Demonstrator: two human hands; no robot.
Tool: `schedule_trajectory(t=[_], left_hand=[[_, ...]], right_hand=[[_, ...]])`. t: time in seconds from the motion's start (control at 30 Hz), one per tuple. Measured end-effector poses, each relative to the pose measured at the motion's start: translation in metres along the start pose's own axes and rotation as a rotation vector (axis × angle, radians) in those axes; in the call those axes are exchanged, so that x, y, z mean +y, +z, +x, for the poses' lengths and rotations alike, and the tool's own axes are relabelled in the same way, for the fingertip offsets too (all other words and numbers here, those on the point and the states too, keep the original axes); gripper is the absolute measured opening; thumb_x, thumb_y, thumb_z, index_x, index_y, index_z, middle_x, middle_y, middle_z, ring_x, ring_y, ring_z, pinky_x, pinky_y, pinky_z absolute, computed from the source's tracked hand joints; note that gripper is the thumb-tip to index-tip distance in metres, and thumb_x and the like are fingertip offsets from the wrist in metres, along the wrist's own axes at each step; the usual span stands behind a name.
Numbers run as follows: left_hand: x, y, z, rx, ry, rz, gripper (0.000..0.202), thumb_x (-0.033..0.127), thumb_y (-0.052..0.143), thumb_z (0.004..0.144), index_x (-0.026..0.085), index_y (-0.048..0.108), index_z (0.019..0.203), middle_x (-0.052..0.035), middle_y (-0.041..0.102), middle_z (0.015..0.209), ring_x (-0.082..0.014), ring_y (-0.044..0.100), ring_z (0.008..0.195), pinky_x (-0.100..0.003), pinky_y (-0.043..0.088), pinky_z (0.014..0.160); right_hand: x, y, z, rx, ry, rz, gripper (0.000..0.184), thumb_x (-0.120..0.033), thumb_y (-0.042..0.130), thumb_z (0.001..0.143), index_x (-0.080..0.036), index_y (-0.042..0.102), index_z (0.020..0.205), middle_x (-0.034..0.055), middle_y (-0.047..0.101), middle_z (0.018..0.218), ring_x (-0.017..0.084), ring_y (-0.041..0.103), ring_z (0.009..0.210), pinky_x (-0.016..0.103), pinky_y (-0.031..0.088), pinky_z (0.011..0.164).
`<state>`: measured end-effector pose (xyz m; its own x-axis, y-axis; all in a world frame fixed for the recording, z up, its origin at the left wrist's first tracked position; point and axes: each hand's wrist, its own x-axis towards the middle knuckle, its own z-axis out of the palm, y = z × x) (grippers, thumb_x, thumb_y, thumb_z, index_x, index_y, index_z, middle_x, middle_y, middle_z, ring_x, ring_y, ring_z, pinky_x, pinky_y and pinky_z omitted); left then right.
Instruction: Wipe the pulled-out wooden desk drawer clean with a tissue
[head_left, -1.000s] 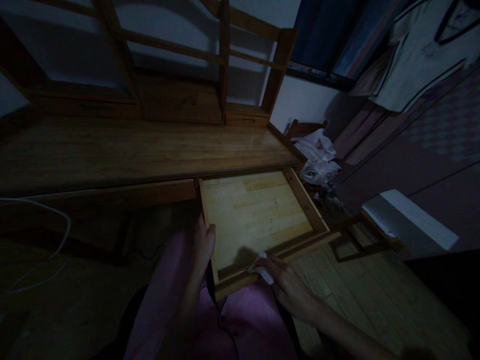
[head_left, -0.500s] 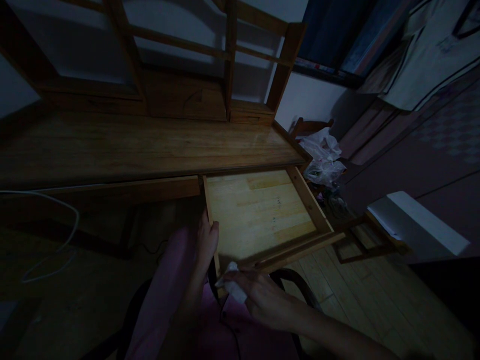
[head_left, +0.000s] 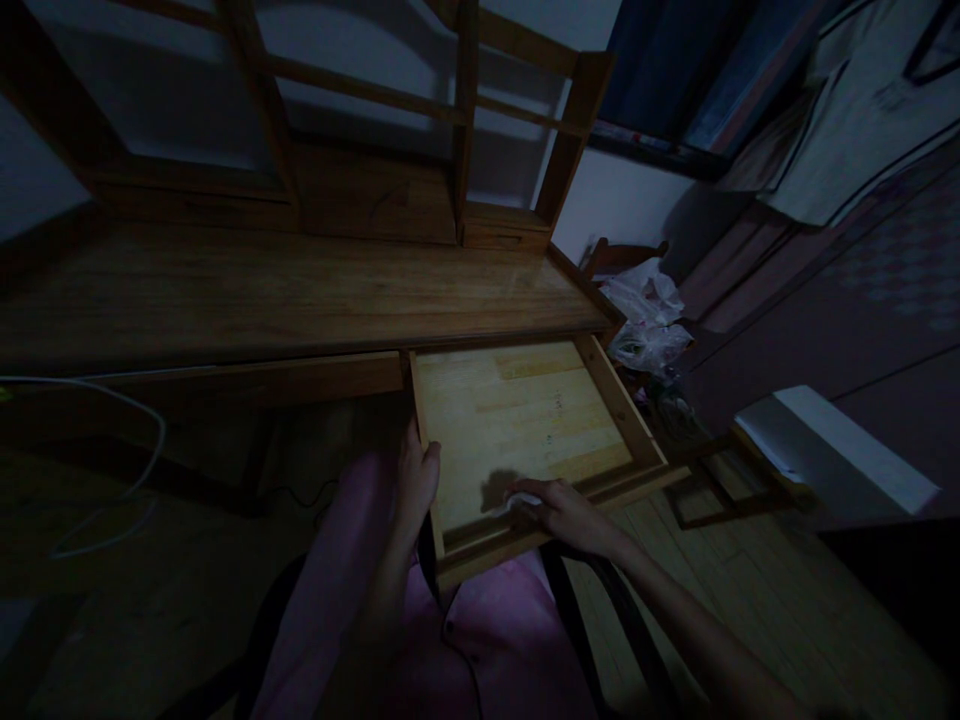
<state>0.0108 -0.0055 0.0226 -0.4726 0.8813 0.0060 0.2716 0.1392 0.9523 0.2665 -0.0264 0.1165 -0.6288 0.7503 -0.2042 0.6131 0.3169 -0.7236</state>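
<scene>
An open wooden drawer (head_left: 525, 420) is pulled out from under a long wooden desk (head_left: 285, 290); its pale bottom is bare. My left hand (head_left: 416, 478) grips the drawer's left side wall, thumb over the rim. My right hand (head_left: 564, 512) reaches over the front rim and presses a small white cloth (head_left: 517, 497) against the drawer's inner front edge, fingers closed on it. My pink sleeves and lap fill the space below the drawer.
A wooden shelf frame (head_left: 457, 120) stands at the back of the desk. White plastic bags (head_left: 645, 320) lie on a chair right of the desk. A white cable (head_left: 142, 440) hangs at left. A low wooden stand with a white sheet (head_left: 825, 440) sits on the plank floor.
My right hand carried the white cloth from the drawer's outer front left corner up over the rim to the inner front edge. My left hand stayed on the side wall.
</scene>
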Motion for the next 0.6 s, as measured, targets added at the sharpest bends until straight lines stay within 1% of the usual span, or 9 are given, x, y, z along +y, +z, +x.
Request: schedule_trajectory(t=[0.07, 0.17, 0.27, 0.33, 0.4, 0.47, 0.6], left_hand=[[-0.001, 0.000, 0.001, 0.002, 0.010, 0.002, 0.060, 0.022, 0.050, 0.086, 0.021, 0.041, 0.146, -0.0104, 0.051, 0.146, -0.0277, 0.047, 0.135, -0.045, 0.035, 0.115], [-0.002, 0.000, 0.001, -0.001, 0.016, 0.008, 0.058, 0.022, 0.049, 0.087, 0.020, 0.042, 0.144, -0.0114, 0.051, 0.146, -0.0284, 0.047, 0.135, -0.046, 0.035, 0.115], [0.000, -0.001, 0.000, -0.004, 0.010, 0.008, 0.057, 0.023, 0.048, 0.087, 0.020, 0.043, 0.144, -0.0114, 0.052, 0.145, -0.0282, 0.047, 0.135, -0.046, 0.035, 0.115], [0.001, -0.001, -0.001, -0.006, 0.014, -0.005, 0.057, 0.023, 0.048, 0.088, 0.021, 0.042, 0.145, -0.0107, 0.052, 0.146, -0.0275, 0.048, 0.135, -0.045, 0.036, 0.114], [0.001, -0.001, -0.002, -0.007, 0.021, -0.012, 0.058, 0.023, 0.048, 0.088, 0.021, 0.041, 0.146, -0.0107, 0.051, 0.146, -0.0274, 0.048, 0.135, -0.044, 0.036, 0.114], [0.001, -0.001, -0.002, -0.008, 0.019, -0.009, 0.059, 0.023, 0.048, 0.087, 0.020, 0.040, 0.146, -0.0116, 0.051, 0.146, -0.0278, 0.047, 0.135, -0.045, 0.035, 0.115], [0.003, -0.002, -0.001, -0.016, -0.009, 0.009, 0.059, 0.024, 0.047, 0.087, 0.018, 0.040, 0.146, -0.0134, 0.048, 0.148, -0.0292, 0.045, 0.137, -0.046, 0.034, 0.116]], right_hand=[[-0.004, 0.004, 0.004, -0.052, -0.022, 0.017, 0.035, -0.019, 0.051, 0.090, -0.024, 0.068, 0.121, 0.0029, 0.073, 0.113, 0.020, 0.068, 0.103, 0.030, 0.050, 0.088], [-0.008, 0.007, 0.009, -0.153, -0.097, 0.052, 0.034, -0.016, 0.050, 0.091, -0.023, 0.071, 0.117, 0.0021, 0.074, 0.110, 0.018, 0.068, 0.100, 0.027, 0.048, 0.088], [-0.007, 0.010, 0.015, -0.205, -0.129, 0.060, 0.032, -0.015, 0.057, 0.086, -0.023, 0.073, 0.113, 0.0017, 0.075, 0.109, 0.018, 0.068, 0.099, 0.024, 0.048, 0.086], [-0.004, 0.012, 0.018, -0.201, -0.080, 0.047, 0.030, -0.019, 0.065, 0.082, -0.023, 0.075, 0.110, 0.0006, 0.076, 0.103, 0.018, 0.070, 0.092, 0.022, 0.048, 0.079], [-0.001, 0.016, 0.021, -0.194, -0.031, 0.043, 0.028, -0.022, 0.069, 0.080, -0.024, 0.076, 0.106, -0.0009, 0.076, 0.097, 0.017, 0.070, 0.085, 0.022, 0.048, 0.073], [0.000, 0.020, 0.023, -0.172, -0.012, 0.051, 0.026, -0.022, 0.071, 0.078, -0.024, 0.077, 0.103, -0.0014, 0.076, 0.094, 0.017, 0.070, 0.082, 0.022, 0.048, 0.072], [-0.003, 0.027, 0.024, -0.071, 0.018, 0.065, 0.026, -0.018, 0.076, 0.071, -0.023, 0.078, 0.096, -0.0012, 0.076, 0.092, 0.017, 0.070, 0.081, 0.023, 0.049, 0.071]])
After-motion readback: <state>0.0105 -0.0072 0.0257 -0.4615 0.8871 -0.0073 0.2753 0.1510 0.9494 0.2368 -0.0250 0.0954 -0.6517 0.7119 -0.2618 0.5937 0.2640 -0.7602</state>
